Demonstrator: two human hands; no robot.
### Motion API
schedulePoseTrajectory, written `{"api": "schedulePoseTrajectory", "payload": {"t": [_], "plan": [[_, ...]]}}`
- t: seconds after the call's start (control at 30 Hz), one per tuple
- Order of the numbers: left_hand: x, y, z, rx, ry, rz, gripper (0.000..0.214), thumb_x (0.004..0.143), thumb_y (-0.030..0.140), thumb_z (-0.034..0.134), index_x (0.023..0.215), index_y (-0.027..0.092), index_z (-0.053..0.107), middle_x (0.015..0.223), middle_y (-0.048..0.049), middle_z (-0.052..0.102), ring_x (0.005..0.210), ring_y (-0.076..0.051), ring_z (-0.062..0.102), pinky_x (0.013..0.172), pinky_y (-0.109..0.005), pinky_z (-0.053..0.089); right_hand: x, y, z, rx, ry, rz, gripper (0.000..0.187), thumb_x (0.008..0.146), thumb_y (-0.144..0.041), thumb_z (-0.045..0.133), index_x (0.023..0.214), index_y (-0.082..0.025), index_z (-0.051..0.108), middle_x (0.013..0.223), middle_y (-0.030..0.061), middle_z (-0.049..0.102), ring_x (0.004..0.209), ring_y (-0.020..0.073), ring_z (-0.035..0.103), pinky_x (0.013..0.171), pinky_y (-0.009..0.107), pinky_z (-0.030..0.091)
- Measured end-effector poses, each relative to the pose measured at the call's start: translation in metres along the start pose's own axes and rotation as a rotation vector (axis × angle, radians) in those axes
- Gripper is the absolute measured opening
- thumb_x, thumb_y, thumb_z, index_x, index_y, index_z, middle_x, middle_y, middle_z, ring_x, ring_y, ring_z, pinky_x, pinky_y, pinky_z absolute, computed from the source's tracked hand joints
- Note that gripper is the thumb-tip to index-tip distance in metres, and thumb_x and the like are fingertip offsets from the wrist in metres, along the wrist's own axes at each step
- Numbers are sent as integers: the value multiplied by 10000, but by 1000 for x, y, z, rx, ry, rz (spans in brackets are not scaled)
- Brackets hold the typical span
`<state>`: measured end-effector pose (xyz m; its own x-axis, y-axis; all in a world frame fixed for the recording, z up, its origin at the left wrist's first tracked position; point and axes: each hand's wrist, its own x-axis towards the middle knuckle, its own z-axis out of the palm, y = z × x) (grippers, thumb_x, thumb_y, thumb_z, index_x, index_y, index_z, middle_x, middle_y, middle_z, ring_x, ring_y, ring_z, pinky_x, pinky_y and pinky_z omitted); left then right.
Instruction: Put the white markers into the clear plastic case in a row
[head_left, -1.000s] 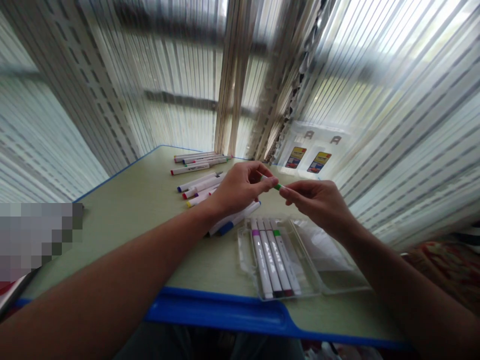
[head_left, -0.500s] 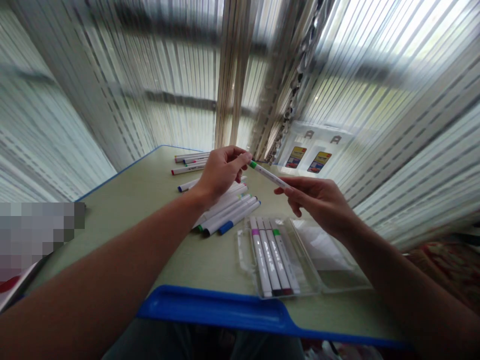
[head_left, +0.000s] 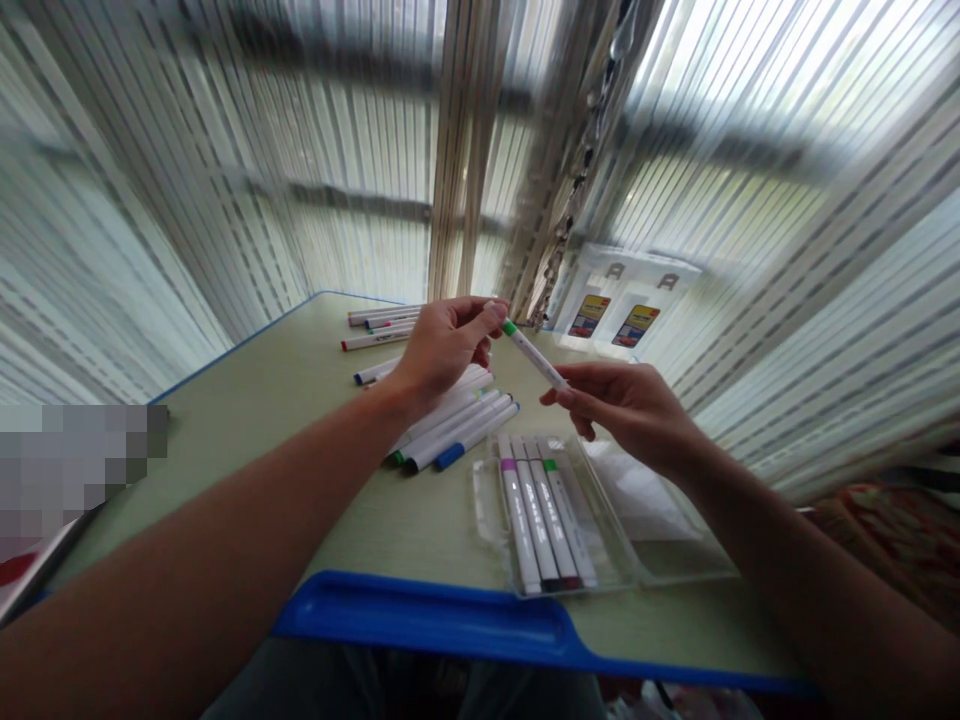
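Note:
Both hands hold one white marker with a green band above the table. My left hand pinches its far green end, fingers closed. My right hand grips the near end between thumb and fingers. Below the right hand lies an open clear plastic case with several white markers laid side by side in its left half. A loose bunch of markers lies under the left wrist.
More markers lie at the far side of the pale green table with blue edge. A white packet with yellow labels leans by the striped curtain. A pixelated patch covers the left.
The hands have drawn apart along the marker, so its full white body shows. The left hand has risen toward the far end, uncovering the loose markers beneath it.

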<state>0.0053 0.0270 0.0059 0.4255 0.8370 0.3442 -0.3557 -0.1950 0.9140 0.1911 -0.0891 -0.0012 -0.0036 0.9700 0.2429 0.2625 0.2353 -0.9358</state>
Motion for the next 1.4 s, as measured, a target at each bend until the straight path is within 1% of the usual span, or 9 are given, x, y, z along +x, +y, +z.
{"api": "schedulePoseTrajectory", "payload": {"t": [0.13, 0.4, 0.57, 0.7, 0.83, 1.0, 1.2, 1.3, 1.4], "plan": [[-3, 2, 4, -8, -47, -7, 125, 864, 233, 707, 862, 109, 720, 702, 14, 576, 493, -42, 472, 479, -206, 416, 1, 3, 1, -24, -10, -7, 329, 771, -335, 813, 1034, -139, 783, 800, 82, 759, 451, 72, 541, 400, 215, 442], [-10, 7, 14, 13, -113, 61, 211, 900, 327, 679, 863, 123, 721, 668, 20, 553, 480, -39, 450, 449, -196, 365, 2, 6, 1, -85, 10, 14, 287, 776, -332, 802, 963, -121, 745, 727, 44, 710, 456, 70, 531, 411, 209, 421], [-12, 10, 15, -55, -109, 5, 430, 950, 511, 557, 873, 120, 718, 618, 7, 554, 458, -47, 445, 443, -195, 361, 1, 7, 1, -102, 10, 7, 273, 791, -336, 783, 943, -119, 719, 736, 38, 700, 462, 70, 535, 418, 210, 423], [-12, 12, 15, -62, -143, -46, 504, 920, 593, 556, 873, 116, 711, 592, -3, 586, 444, -56, 465, 447, -196, 376, 0, 5, 1, -150, -2, -3, 254, 806, -345, 764, 907, -116, 719, 669, 13, 662, 462, 74, 534, 421, 211, 419], [-13, 10, 17, -116, -237, -36, 462, 901, 569, 603, 945, 120, 703, 636, -15, 641, 460, -62, 505, 468, -197, 405, 1, 3, 1, -190, 0, -24, 265, 828, -376, 740, 873, -117, 713, 610, -8, 621, 460, 77, 533, 422, 206, 409], [-16, 10, 19, -144, -317, 7, 389, 891, 507, 652, 996, 135, 695, 702, -25, 679, 501, -66, 540, 501, -199, 427, 1, 2, 1, -232, 16, -36, 342, 825, -458, 738, 859, -118, 714, 548, -22, 588, 437, 79, 520, 414, 203, 393], [-19, 8, 21, -66, -428, -17, 365, 806, 434, 769, 1027, 147, 722, 705, -16, 686, 540, -74, 552, 527, -208, 427, 0, 1, -1, -280, -3, -44, 375, 868, -497, 686, 831, -126, 731, 518, -22, 572, 436, 75, 509, 430, 196, 386], [-19, 2, 20, -45, -480, -33, 391, 792, 420, 782, 1057, 137, 730, 695, -24, 686, 547, -82, 552, 529, -215, 421, 0, 0, -1, -309, -5, -69, 409, 879, -517, 666, 779, -127, 736, 507, -16, 572, 423, 71, 500, 423, 192, 375], [-18, -4, 19, -16, -487, -40, 380, 805, 399, 774, 1063, 122, 734, 688, -28, 680, 543, -80, 541, 517, -211, 406, 0, 0, 0, -283, 8, -77, 445, 862, -554, 668, 747, -129, 737, 497, -13, 570, 410, 74, 495, 407, 193, 371]]}}
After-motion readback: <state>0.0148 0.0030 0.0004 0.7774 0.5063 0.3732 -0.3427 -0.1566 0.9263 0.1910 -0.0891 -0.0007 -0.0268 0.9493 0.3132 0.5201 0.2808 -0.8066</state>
